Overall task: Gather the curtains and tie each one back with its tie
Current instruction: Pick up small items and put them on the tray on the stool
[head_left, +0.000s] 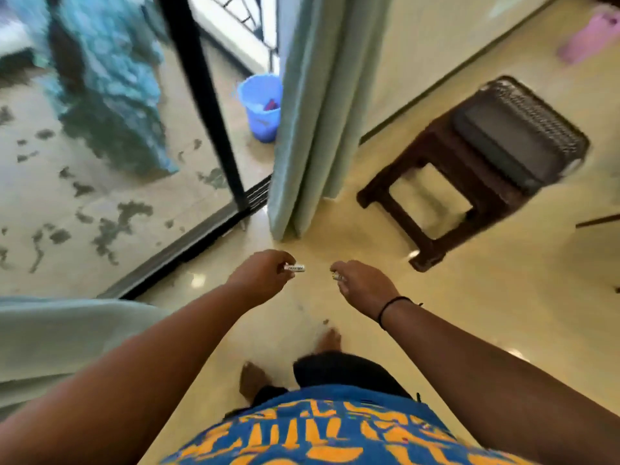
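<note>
Blue-and-orange patterned shirt [335,431] lowest; left hand [265,276] pinches a small white cylindrical piece [295,268], right hand [364,285] pinches another, held apart, pale green pleated fabric curtain [312,112] hanging just beyond both.

The small white piece [295,268] pinched in the left hand [265,275] is too small to identify; its print is unreadable; the pink object [590,35] is blurred
</note>
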`<state>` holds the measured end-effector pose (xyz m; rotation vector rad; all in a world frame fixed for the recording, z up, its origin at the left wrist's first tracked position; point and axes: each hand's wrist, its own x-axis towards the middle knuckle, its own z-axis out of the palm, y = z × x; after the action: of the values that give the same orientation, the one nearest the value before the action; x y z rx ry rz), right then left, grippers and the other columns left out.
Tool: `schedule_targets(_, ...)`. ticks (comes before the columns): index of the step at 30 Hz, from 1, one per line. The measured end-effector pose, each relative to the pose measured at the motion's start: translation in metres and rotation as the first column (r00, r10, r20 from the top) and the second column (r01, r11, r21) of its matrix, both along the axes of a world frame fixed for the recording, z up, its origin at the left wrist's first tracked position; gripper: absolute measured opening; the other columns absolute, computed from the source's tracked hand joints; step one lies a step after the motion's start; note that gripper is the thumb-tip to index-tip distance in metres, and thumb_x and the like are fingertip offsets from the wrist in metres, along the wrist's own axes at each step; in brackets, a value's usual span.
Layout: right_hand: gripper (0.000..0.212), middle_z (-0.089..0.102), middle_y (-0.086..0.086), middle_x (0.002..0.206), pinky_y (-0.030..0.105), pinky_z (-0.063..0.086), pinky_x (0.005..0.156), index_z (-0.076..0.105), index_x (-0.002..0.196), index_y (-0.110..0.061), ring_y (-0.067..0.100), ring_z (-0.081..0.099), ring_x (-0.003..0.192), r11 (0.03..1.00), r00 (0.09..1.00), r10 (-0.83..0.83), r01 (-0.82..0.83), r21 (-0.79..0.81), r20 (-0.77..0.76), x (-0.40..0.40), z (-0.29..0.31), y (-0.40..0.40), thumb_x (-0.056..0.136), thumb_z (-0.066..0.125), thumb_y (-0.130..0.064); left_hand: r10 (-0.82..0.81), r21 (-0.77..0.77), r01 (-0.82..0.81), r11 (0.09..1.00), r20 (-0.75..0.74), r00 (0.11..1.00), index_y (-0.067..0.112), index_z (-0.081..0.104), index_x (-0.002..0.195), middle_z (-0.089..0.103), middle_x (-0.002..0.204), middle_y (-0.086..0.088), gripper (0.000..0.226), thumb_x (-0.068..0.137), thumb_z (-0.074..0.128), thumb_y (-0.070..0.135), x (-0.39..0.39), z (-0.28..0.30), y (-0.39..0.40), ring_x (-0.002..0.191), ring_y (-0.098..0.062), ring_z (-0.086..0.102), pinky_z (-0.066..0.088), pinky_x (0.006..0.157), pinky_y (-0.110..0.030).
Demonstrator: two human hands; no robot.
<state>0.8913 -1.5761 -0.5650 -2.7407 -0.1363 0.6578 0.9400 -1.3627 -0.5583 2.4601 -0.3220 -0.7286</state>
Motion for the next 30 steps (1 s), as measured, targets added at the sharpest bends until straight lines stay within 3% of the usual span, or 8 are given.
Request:
schedule_targets(8,0.035,0.057,0.009,0.121,0.039,0.047,0.089,0.05,0.129,-0.026,0.032,0.055,0.11,0.928,0.924,-0.373,0.371,0.036,0.084,-0.072,0.049,-0.173,0.097,0.038,-0.021,-0.296,0.007,0.296,0.955,0.06,0.953,0.025,0.064,0.114,0.066,0.104,0.001,0.027,0.089,0.061,0.032,-0.029,0.045,-0.202,0.091,-0.015,0.059,0.049,0.08,-0.029)
schedule_targets(12,0.033,0.058,0.008,0.122,0.036,0.044,0.089,0.053,0.125,-0.023,0.031,0.054,0.112,0.877,0.871,-0.48,0.475,0.075,0.105,-0.099,0.064,-0.268,0.095,0.042,-0.019,-0.257,-0.064,0.258,0.964,0.029,0.966,0.023,0.065,0.112,0.064,0.098,0.004,0.023,0.09,0.062,0.028,-0.051,0.054,-0.311,0.082,-0.01,0.055,0.043,0.065,-0.02)
schedule_targets(16,0.03,0.058,0.007,0.117,0.035,0.045,0.087,0.056,0.12,-0.024,0.029,0.056,0.107,0.844,0.839,-0.536,0.533,0.056,0.09,-0.113,0.075,-0.344,0.094,0.042,-0.019,-0.265,-0.15,0.259,0.954,-0.017,0.964,0.021,0.066,0.111,0.067,0.103,0.002,0.023,0.089,0.063,0.024,-0.063,0.066,-0.391,0.094,-0.014,0.061,0.049,0.082,-0.026)
schedule_targets(19,0.027,0.059,0.009,0.113,0.033,0.044,0.085,0.057,0.116,-0.021,0.029,0.056,0.105,0.781,0.776,-0.625,0.618,0.091,0.089,-0.104,0.08,-0.381,0.092,0.044,-0.018,-0.264,-0.168,0.255,0.952,-0.035,0.964,0.023,0.066,0.111,0.067,0.102,0.005,0.022,0.089,0.062,0.026,-0.05,0.075,-0.422,0.092,-0.011,0.061,0.052,0.084,-0.03)
schedule_targets(22,0.026,0.06,0.01,0.11,0.033,0.045,0.083,0.059,0.112,-0.017,0.029,0.056,0.102,0.759,0.756,-0.65,0.643,0.105,0.078,-0.08,0.083,-0.404,0.091,0.044,-0.017,-0.171,-0.15,0.163,0.975,-0.042,0.984,0.026,0.066,0.102,0.067,0.091,0.006,0.016,0.088,0.061,0.032,-0.018,0.076,-0.44,0.082,-0.011,0.062,0.055,0.075,-0.032)
schedule_targets(25,0.025,0.061,0.009,0.108,0.03,0.042,0.075,0.059,0.11,-0.016,0.029,0.057,0.1,0.78,0.774,-0.626,0.623,0.063,0.093,-0.047,0.088,-0.423,0.091,0.044,-0.016,0.019,-0.188,-0.041,0.981,-0.117,0.993,0.022,0.065,0.096,0.066,0.087,0.001,0.016,0.089,0.06,0.035,0.019,0.07,-0.456,0.078,-0.017,0.062,0.05,0.067,-0.031)
schedule_targets(30,0.024,0.062,0.007,0.114,0.029,0.041,0.078,0.059,0.111,-0.015,0.029,0.056,0.106,0.817,0.815,-0.572,0.576,-0.015,0.094,0.025,0.091,-0.46,0.093,0.043,-0.019,0.33,-0.167,-0.42,0.892,-0.396,0.857,0.008,0.063,0.077,0.064,0.075,-0.009,0.022,0.092,0.054,0.021,0.095,0.056,-0.509,0.072,-0.023,0.061,0.051,0.072,-0.034)
